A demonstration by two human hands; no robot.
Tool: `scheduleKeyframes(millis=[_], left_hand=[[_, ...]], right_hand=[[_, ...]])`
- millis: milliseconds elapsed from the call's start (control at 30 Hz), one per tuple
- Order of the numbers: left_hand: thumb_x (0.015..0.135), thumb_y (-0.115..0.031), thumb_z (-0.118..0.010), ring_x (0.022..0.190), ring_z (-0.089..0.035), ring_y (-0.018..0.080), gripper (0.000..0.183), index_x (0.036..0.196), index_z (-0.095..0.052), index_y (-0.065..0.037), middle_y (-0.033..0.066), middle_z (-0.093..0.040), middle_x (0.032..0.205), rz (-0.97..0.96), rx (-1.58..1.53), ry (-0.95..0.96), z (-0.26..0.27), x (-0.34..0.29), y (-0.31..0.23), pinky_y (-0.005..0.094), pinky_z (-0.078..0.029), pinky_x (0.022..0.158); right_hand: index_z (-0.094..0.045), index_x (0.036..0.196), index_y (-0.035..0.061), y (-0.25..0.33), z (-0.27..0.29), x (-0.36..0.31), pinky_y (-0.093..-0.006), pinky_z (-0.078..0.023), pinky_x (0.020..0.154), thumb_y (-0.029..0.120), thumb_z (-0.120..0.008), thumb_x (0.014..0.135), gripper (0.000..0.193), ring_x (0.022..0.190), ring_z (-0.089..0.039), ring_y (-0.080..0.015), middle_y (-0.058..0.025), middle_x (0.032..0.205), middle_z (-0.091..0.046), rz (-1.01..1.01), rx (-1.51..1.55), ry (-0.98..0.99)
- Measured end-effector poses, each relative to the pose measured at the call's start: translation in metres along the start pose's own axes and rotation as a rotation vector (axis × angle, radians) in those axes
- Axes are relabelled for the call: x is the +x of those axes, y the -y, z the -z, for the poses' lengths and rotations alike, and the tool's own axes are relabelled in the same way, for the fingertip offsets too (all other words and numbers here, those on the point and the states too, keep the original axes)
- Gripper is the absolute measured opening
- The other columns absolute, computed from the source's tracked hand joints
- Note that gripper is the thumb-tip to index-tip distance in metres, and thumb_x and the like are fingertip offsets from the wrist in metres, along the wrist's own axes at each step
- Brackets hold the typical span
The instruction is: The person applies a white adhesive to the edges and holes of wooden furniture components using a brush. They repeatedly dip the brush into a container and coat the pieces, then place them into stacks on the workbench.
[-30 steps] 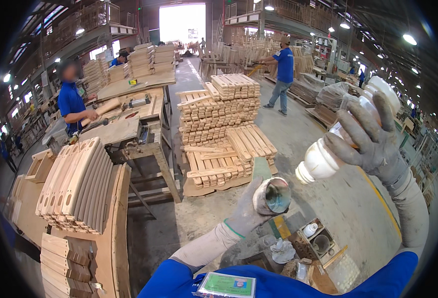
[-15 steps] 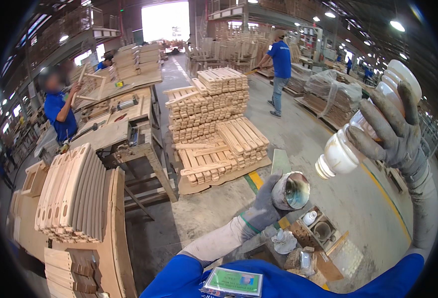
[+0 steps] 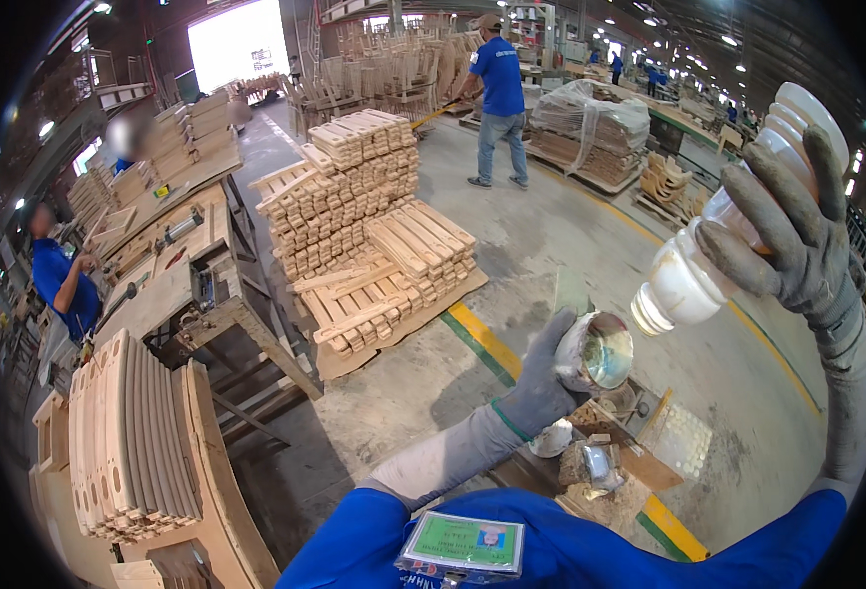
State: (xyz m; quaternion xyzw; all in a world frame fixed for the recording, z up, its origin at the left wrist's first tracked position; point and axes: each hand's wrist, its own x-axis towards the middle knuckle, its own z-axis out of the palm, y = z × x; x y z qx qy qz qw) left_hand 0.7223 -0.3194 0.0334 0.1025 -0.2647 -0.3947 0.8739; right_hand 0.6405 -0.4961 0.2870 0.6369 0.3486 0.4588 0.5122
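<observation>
My right hand (image 3: 791, 231), in a grey glove, is closed around a large white ribbed plastic bottle (image 3: 683, 280). The bottle is tilted, its neck pointing down and to the left. Below that neck, and apart from it, is a round cup (image 3: 600, 353) with a crusted whitish wall. My gloved left hand (image 3: 541, 383) grips this cup from its left side. The cup's open top faces me, showing a bluish, glossy inside. No stream of liquid can be made out between bottle and cup.
Low in front of me lie a wooden box (image 3: 639, 417) and a clear plastic packet (image 3: 600, 466). Stacks of wooden slats (image 3: 384, 265) stand ahead. A workbench (image 3: 183, 275) and stacked wooden panels (image 3: 124, 442) are left. A person in blue (image 3: 500, 83) stands farther off.
My view has turned to the right, so the stacks and bench sit farther left. Both hands keep their hold, the bottle still tilted above the cup. The person at the bench has lowered their arms.
</observation>
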Motion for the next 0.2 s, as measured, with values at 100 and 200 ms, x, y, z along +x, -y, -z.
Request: scheduleKeyframes(millis=[100,200], left_hand=[[0.099,-0.035,-0.032,0.107,-0.055,0.0218,0.044,0.122,-0.047,-0.001,0.0113,-0.054,0.117,-0.009,-0.046,-0.062,-0.017,0.005,0.01,0.0359,-0.049,0.091],[0.097,-0.04,-0.039,0.11,-0.053,0.0213,0.048,0.123,-0.046,-0.001,0.0122,-0.052,0.119,-0.305,0.778,-0.032,-0.024,0.001,0.01,0.0353,-0.048,0.092]], right_hand=[[-0.04,0.122,0.0301,0.0,0.005,-0.01,-0.0587,-0.031,0.108,0.025,-0.077,0.069,0.064,0.121,-0.048,-0.0259,-0.0067,0.131,-0.045,0.005,-0.001,0.027],[-0.04,0.122,0.0302,0.003,0.004,-0.017,-0.0598,-0.031,0.108,0.026,-0.078,0.069,0.066,0.122,-0.046,-0.0272,-0.008,0.132,-0.045,0.0,0.035,0.041]])
